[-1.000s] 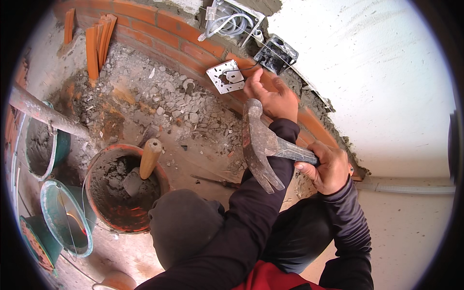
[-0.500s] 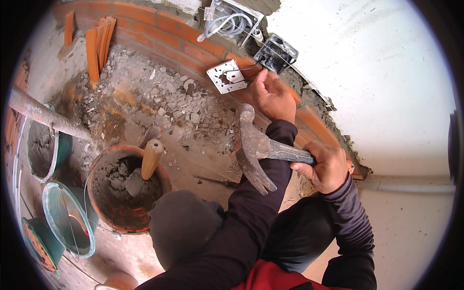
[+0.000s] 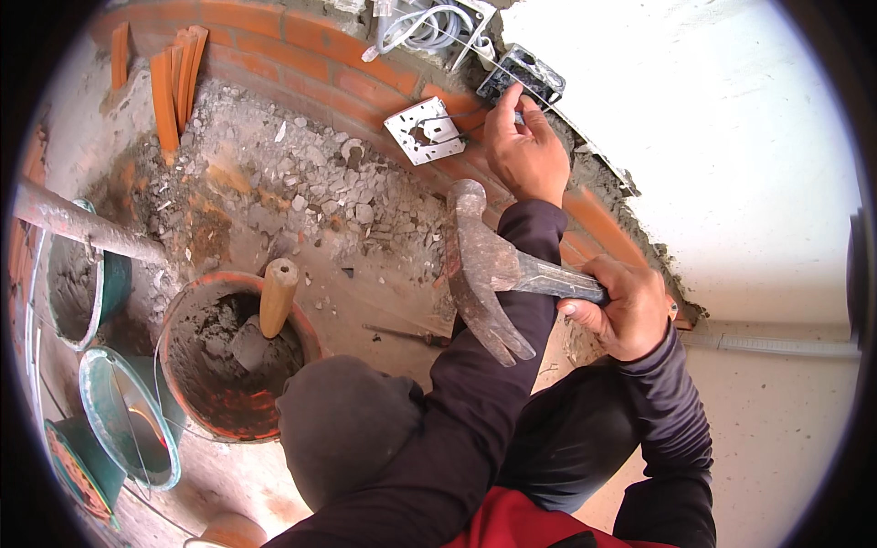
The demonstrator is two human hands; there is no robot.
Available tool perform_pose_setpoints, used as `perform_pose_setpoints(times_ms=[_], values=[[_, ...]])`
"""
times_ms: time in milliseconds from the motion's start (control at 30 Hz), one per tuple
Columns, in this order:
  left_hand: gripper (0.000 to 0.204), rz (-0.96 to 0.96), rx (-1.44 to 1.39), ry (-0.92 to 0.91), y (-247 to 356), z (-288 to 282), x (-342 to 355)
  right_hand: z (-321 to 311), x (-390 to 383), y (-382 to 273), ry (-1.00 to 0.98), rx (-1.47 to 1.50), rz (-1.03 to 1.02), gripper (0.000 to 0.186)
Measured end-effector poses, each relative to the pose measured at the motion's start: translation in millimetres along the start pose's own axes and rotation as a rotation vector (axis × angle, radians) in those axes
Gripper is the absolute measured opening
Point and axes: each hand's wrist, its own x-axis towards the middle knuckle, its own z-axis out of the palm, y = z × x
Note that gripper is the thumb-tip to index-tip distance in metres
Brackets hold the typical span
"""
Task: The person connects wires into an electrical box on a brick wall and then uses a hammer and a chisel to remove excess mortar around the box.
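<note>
My right hand (image 3: 628, 309) is closed round the handle of a claw hammer (image 3: 484, 265), whose steel head lies across in front of my left forearm. Up at the wall, my left hand (image 3: 530, 160) has its fingers drawn together at the lower edge of a black electrical box (image 3: 525, 80) set in rough mortar. Something small and dark shows between those fingers, too hidden to name. Left of this hand, a white square mounting plate (image 3: 425, 131) hangs against the brickwork, with a dark cable running through its opening.
Coiled grey cable (image 3: 429, 27) sits in another wall opening. A low brick course (image 3: 347, 78) curves along the wall. Rubble (image 3: 338, 183) covers the floor beside it. Left stand a mortar bucket (image 3: 196, 384) with a wooden handle sticking out, and green buckets (image 3: 119, 411). Upright brick pieces (image 3: 164, 100) lean farther back.
My left hand has moved up onto the black box's lower edge, its fingers more curled. The hammer has shifted slightly right and stays in my right hand.
</note>
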Motion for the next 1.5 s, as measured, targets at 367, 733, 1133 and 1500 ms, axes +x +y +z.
perform_pose_setpoints(times_ms=[367,733,1133,1500], values=[[0.024,0.036,-0.015,0.007,-1.0,6.2,-2.3,2.3,1.7,-0.5,-0.008,0.065,0.087,0.051],[0.018,0.102,0.009,0.04,-9.1,10.2,6.5,5.3,3.6,2.7,-0.008,0.051,0.068,0.05],[0.008,0.119,-0.013,0.149,1.5,11.2,11.4,6.1,-0.4,0.9,0.005,0.095,0.166,0.055],[0.014,0.13,0.087,0.163,-0.1,12.8,14.0,5.4,-3.4,6.8,0.048,0.117,0.188,0.057]])
